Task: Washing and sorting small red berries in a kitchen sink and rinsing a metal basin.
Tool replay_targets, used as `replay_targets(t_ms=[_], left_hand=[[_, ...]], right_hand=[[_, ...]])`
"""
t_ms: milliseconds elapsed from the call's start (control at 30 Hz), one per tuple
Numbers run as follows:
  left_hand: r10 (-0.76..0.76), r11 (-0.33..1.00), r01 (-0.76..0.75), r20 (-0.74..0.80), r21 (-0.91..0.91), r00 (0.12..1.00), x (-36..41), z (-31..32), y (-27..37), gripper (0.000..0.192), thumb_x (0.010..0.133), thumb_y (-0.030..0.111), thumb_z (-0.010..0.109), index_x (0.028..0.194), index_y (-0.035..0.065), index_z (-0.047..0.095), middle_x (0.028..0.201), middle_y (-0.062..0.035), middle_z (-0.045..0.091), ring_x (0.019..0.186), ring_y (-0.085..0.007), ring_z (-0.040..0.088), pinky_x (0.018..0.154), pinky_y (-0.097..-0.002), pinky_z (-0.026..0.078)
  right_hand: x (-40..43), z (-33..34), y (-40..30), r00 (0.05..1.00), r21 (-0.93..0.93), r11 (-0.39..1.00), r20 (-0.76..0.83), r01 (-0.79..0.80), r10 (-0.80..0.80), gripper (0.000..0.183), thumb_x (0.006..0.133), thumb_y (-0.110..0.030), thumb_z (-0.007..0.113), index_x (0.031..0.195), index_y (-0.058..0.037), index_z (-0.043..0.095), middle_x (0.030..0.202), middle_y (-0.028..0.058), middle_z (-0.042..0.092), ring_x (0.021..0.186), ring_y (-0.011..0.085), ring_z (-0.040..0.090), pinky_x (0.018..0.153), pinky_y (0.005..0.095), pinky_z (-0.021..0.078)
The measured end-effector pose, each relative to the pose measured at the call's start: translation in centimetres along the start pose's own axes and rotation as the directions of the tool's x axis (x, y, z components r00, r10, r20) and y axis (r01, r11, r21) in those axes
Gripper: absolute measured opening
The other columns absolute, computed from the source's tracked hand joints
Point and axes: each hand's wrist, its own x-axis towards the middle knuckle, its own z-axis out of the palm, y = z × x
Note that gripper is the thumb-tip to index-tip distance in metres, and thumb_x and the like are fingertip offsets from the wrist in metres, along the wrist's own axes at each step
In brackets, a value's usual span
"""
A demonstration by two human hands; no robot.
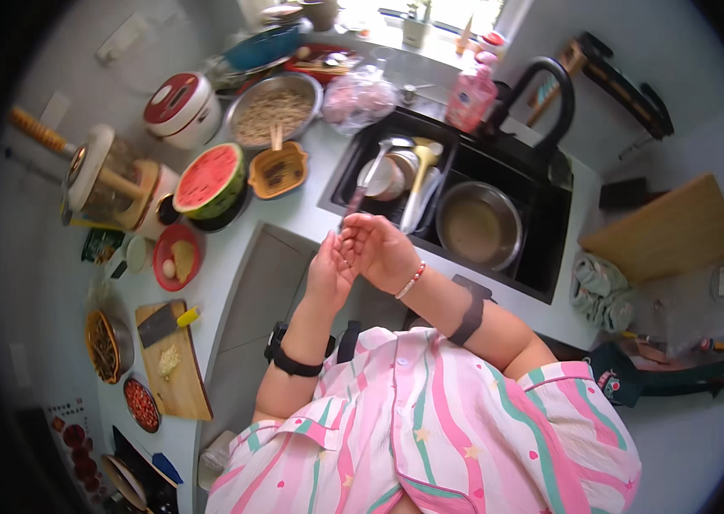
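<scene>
My left hand [329, 277] and my right hand [389, 252] meet in front of the black double sink [362, 138]. Their fingers are loosely curled and touch each other; no object shows in either palm, though the overlapping fingers hide part of the space between. Just beyond the fingertips is the dark handle of a metal ladle [371, 173], resting in the left basin. Beside it lie a yellow-and-white utensil [423, 164] and stacked bowls [386, 180]. The right basin holds a steel bowl [508, 254] with cloudy liquid.
A pink soap bottle [470, 96] and black faucet [568, 106] stand behind the sink. Along the left counter are a halved watermelon [211, 177], a rice cooker [183, 109] and a cutting board [185, 385] bearing a cleaver [163, 326]. A wooden board [663, 231] leans at right.
</scene>
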Motion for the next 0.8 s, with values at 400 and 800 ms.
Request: replay_targets(t_ms=[400,800], left_hand=[[-0.409,0.431,0.574,-0.416,0.697,0.812,13.0,36.7,-54.2,0.053,0.086,0.028,0.060,0.130,0.0026,0.044,0.142,-0.0133,0.038,0.120,-0.0217,0.041,0.105,-0.0323,0.026],[-0.538,0.316,0.689,-0.474,0.653,0.697,18.8,51.3,-79.1,0.022,0.090,0.025,0.050,0.100,0.0056,0.056,0.088,-0.0047,0.064,0.081,-0.0184,0.060,0.087,-0.0397,0.043]], right_hand=[[-49.1,-45.6,-44.9,0.139,-0.690,0.686,-0.674,0.231,-0.725,0.034,0.080,-0.007,0.058,0.114,-0.0046,0.056,0.102,0.0091,0.059,0.093,0.0222,0.058,0.076,0.0344,0.0471],[-67.6,-53.4,-55.8,-0.285,-0.323,0.898,-0.868,-0.301,-0.407,0.048,0.095,-0.018,0.041,0.139,-0.0021,0.030,0.133,0.0249,0.047,0.121,0.0362,0.050,0.100,0.0415,0.0409]])
